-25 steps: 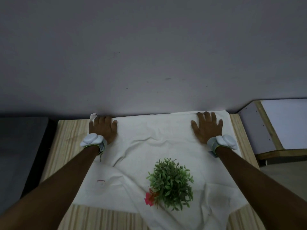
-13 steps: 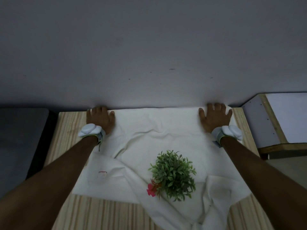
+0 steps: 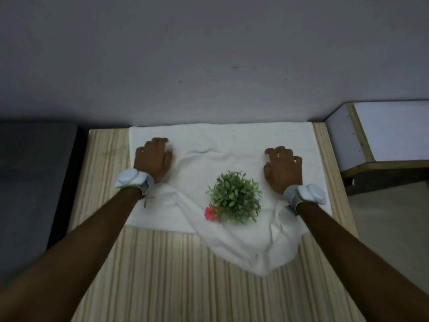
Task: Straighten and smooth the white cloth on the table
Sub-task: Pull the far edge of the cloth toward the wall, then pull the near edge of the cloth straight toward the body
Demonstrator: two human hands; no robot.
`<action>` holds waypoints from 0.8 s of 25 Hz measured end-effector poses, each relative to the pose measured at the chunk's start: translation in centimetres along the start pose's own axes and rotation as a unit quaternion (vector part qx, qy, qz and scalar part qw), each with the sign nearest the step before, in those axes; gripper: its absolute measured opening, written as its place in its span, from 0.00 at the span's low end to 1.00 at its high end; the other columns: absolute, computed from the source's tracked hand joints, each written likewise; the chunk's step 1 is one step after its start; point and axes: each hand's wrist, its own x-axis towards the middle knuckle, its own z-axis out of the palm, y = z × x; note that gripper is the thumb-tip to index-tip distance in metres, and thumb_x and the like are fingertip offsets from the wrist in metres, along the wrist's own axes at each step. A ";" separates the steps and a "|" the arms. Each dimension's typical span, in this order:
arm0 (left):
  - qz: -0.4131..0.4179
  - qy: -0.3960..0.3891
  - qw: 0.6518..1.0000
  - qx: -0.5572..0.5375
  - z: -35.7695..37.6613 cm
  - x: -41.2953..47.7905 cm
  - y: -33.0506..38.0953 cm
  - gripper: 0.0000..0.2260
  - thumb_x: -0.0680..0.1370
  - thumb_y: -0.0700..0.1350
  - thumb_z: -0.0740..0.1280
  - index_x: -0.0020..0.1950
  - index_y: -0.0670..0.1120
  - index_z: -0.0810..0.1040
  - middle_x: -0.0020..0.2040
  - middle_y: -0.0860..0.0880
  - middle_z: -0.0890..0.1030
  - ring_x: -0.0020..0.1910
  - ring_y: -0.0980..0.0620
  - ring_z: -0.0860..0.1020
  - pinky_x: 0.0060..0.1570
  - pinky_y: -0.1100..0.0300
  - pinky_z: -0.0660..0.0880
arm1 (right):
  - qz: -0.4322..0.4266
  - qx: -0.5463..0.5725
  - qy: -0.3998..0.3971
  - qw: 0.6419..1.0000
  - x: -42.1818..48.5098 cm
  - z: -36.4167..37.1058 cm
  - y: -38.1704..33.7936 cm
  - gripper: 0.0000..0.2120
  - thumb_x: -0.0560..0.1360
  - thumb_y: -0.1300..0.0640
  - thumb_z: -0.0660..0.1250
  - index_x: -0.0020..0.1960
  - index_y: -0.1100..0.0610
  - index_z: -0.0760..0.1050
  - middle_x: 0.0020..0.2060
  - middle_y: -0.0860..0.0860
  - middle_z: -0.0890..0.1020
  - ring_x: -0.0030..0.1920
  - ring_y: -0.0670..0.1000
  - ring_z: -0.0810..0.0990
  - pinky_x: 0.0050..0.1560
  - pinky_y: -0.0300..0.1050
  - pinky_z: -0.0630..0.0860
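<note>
Found the cloth [image 3: 232, 140] spread over the far part of the table [image 3: 185, 275], its far edge straight against the wall [image 3: 209, 66]. Saw the near left edge lying fairly flat, but the near right corner bunched into a loose point reaching toward the person. Noted creases between the hands and a long fold slanting from the left side down past the plant [image 3: 234, 197], which stood on the cloth near its middle, a pink flower [image 3: 210, 213] at its near left.

Saw the left hand [image 3: 152, 159] palm down on the cloth's left side, fingers loosely bent and a little blurred; pressing rather than pinching, as far as could be told. Saw the right hand [image 3: 282, 167] palm down on the right side, just beside the plant, fingers likewise relaxed, with no fabric gathered in them. Wore a white band on each wrist.

Judged the plant the main hazard. Stood on the very fabric to be smoothed, so any firm drag or tug could tip it or pull it along. Pinned the folds beneath it too, so sweeping inward would only pile creases against its base. Would probably need lifting or steadying first.

Judged a second risk on the right: lay close to that table edge already, so a hard outward stroke could push the cloth over the side. Might also skew the straight far edge if one hand pressed harder than the other.
</note>
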 end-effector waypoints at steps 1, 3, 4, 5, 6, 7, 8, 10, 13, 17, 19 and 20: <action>0.041 -0.013 0.999 0.001 -0.1 -2.5 0.6 0.22 0.74 0.49 0.52 0.62 0.40 0.73 0.57 0.38 0.78 0.53 0.37 0.76 0.54 0.44 0.69 | -0.019 -0.013 -0.014 1.000 -2.2 -0.3 -0.4 0.20 0.72 0.53 0.54 0.59 0.58 0.75 0.55 0.60 0.77 0.56 0.62 0.75 0.53 0.56 0.69; 0.104 -0.041 0.994 0.013 -0.1 -7.1 1.2 0.23 0.69 0.48 0.53 0.58 0.41 0.75 0.54 0.40 0.79 0.52 0.39 0.76 0.55 0.44 0.68 | -0.042 -0.031 -0.034 0.998 -6.1 -0.7 -0.7 0.13 0.71 0.58 0.58 0.52 0.59 0.76 0.48 0.59 0.78 0.50 0.62 0.76 0.46 0.53 0.67; 0.120 -0.046 0.991 0.035 0.2 -8.2 1.0 0.22 0.67 0.47 0.55 0.56 0.41 0.76 0.55 0.41 0.79 0.54 0.39 0.76 0.56 0.43 0.68 | -0.049 -0.043 -0.041 0.997 -7.3 -0.9 -0.7 0.13 0.71 0.57 0.57 0.49 0.59 0.77 0.46 0.59 0.78 0.48 0.62 0.76 0.44 0.52 0.66; 0.133 -0.051 0.988 0.067 0.4 -9.4 0.9 0.22 0.64 0.45 0.59 0.55 0.41 0.77 0.56 0.41 0.79 0.55 0.39 0.76 0.57 0.42 0.68 | -0.054 -0.063 -0.051 0.995 -8.7 -1.1 -0.6 0.15 0.71 0.55 0.54 0.48 0.59 0.77 0.45 0.59 0.78 0.46 0.62 0.76 0.42 0.51 0.64; 0.137 -0.065 0.984 0.096 0.5 -10.4 0.8 0.22 0.61 0.44 0.62 0.54 0.41 0.78 0.57 0.40 0.79 0.56 0.39 0.76 0.57 0.41 0.67 | -0.054 -0.080 -0.061 0.993 -10.1 -1.0 -0.5 0.18 0.71 0.52 0.53 0.48 0.59 0.76 0.45 0.59 0.78 0.46 0.61 0.76 0.42 0.51 0.64; 0.134 -0.078 0.981 0.115 0.6 -11.1 0.7 0.21 0.61 0.42 0.65 0.53 0.41 0.79 0.57 0.40 0.79 0.56 0.39 0.76 0.58 0.41 0.67 | -0.042 -0.088 -0.074 0.992 -11.4 -1.0 -0.3 0.18 0.71 0.49 0.54 0.51 0.59 0.76 0.47 0.59 0.78 0.47 0.61 0.76 0.43 0.52 0.65; 0.125 -0.087 0.979 0.133 0.5 -11.4 0.7 0.18 0.62 0.41 0.67 0.51 0.40 0.79 0.55 0.40 0.80 0.55 0.39 0.76 0.58 0.42 0.65 | -0.024 -0.086 -0.095 0.991 -12.3 -0.9 -0.2 0.18 0.72 0.48 0.58 0.55 0.58 0.75 0.50 0.59 0.77 0.50 0.61 0.75 0.46 0.53 0.66; 0.113 -0.086 0.976 0.162 -0.2 -12.2 0.8 0.12 0.66 0.41 0.69 0.48 0.40 0.78 0.50 0.41 0.81 0.52 0.40 0.76 0.57 0.43 0.63 | 0.020 -0.072 -0.134 0.988 -13.6 -0.9 -0.1 0.21 0.72 0.51 0.64 0.63 0.56 0.70 0.56 0.59 0.75 0.55 0.61 0.74 0.51 0.54 0.68; 0.121 -0.093 0.969 0.194 -1.5 -14.1 1.1 0.10 0.68 0.42 0.67 0.49 0.42 0.77 0.46 0.43 0.82 0.50 0.42 0.77 0.58 0.46 0.61 | 0.060 -0.016 -0.139 0.988 -15.2 -1.4 0.2 0.20 0.73 0.58 0.62 0.65 0.59 0.67 0.55 0.59 0.77 0.54 0.62 0.77 0.49 0.52 0.72; 0.128 -0.149 0.957 0.216 -2.2 -17.4 1.2 0.13 0.70 0.48 0.65 0.53 0.47 0.75 0.48 0.47 0.83 0.49 0.44 0.80 0.53 0.51 0.66 | 0.099 -0.003 -0.112 0.989 -17.6 -2.3 0.6 0.15 0.74 0.63 0.62 0.60 0.63 0.69 0.55 0.61 0.75 0.50 0.63 0.80 0.41 0.49 0.70; 0.119 -0.199 0.951 0.204 -2.0 -18.9 0.7 0.09 0.70 0.49 0.64 0.49 0.50 0.78 0.47 0.49 0.84 0.48 0.45 0.82 0.47 0.55 0.67 | 0.113 -0.019 -0.104 0.988 -19.2 -2.5 0.8 0.12 0.72 0.65 0.63 0.55 0.64 0.71 0.53 0.62 0.75 0.47 0.63 0.81 0.38 0.47 0.66; 0.117 -0.219 0.948 0.200 -1.8 -19.5 0.4 0.07 0.70 0.49 0.64 0.46 0.51 0.79 0.46 0.49 0.84 0.46 0.46 0.82 0.43 0.58 0.67 | 0.121 -0.022 -0.104 0.987 -19.9 -2.5 0.9 0.11 0.71 0.66 0.63 0.54 0.65 0.71 0.53 0.62 0.75 0.46 0.63 0.81 0.38 0.47 0.66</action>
